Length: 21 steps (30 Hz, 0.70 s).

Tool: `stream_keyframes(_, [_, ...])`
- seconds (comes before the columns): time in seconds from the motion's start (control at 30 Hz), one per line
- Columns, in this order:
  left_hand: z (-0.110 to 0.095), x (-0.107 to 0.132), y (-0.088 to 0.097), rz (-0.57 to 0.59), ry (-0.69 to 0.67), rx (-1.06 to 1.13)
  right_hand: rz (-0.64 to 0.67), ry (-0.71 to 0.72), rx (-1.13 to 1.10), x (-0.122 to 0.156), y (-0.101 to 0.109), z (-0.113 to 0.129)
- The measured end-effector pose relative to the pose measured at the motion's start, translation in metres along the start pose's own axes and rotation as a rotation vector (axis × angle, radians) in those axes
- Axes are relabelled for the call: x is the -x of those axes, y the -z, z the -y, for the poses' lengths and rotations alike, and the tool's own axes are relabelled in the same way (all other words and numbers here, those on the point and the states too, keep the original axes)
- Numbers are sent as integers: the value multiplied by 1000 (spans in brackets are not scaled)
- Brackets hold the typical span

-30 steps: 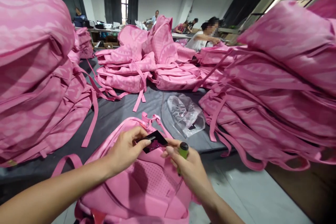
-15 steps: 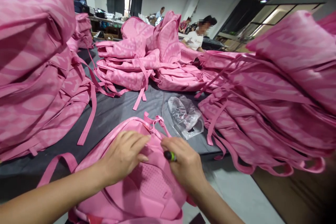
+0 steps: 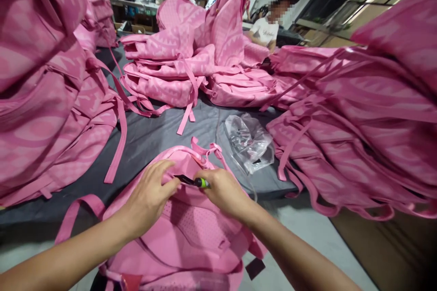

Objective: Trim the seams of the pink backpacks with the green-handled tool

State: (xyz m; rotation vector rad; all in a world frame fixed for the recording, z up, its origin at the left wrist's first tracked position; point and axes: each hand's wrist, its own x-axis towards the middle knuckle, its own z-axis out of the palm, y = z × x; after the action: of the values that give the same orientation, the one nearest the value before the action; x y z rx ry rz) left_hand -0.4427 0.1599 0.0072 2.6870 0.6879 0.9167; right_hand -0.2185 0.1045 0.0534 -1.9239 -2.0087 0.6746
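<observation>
A pink backpack (image 3: 201, 245) lies in front of me at the near table edge, its padded, dotted back panel facing up. On its upper part, my left hand (image 3: 150, 195) pinches the fabric between thumb and fingers. My right hand (image 3: 221, 191) is closed around a small tool with a black and green handle (image 3: 202, 183), held close to the fabric. A narrow dark piece (image 3: 184, 179) shows between the two hands; whether it belongs to the tool or the backpack I cannot tell. Strap ends (image 3: 205, 148) stick up at the backpack's top.
Tall piles of pink backpacks stand at the left (image 3: 44, 100) and right (image 3: 368, 132), with more backpacks (image 3: 164, 77) across the table. A crumpled clear plastic bag (image 3: 251, 141) lies on the dark table cover (image 3: 153, 132). A person in a white shirt (image 3: 264, 32) is at the back.
My right hand has moved left and up with the tool, closer to my left hand. The left hand has shifted slightly left, and the dark piece now shows between them. The view has tilted down.
</observation>
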Motion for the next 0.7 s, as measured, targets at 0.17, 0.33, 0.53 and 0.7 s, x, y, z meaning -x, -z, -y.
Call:
stream_keyframes(0.17, [7, 16, 3, 93, 303, 31, 40, 30, 45, -4, 8, -14])
stream_keyframes(0.33, [14, 20, -1, 138, 358, 82, 120, 72, 321, -17, -14, -11])
stream_keyframes(0.53, [10, -7, 1, 339, 686, 87, 189, 89, 432, -29, -24, -8])
stream_keyframes(0.7, [11, -14, 5, 354, 705, 111, 59, 303, 379, -32, -30, -35])
